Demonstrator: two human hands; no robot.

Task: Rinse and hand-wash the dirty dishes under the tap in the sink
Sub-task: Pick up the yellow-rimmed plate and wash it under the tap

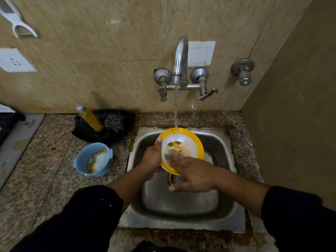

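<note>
A white plate with a yellow rim (194, 140) is tilted over the steel sink (223, 211), and the stream from the tap (181, 59) lands on its face. My left hand (151, 158) grips the plate's left edge, thumb over the rim. My right hand (192, 171) lies flat on the plate's lower face, its fingers spread and blurred against the wet surface. No sponge shows in that hand. A painted flower motif marks the plate's middle.
On the granite counter to the left stand a blue plastic bowl (81, 160) with orange-smeared white contents and a black tray (125, 115) holding a yellow soap bottle (91, 118) and a steel scrubber (114, 122). A side wall closes the right.
</note>
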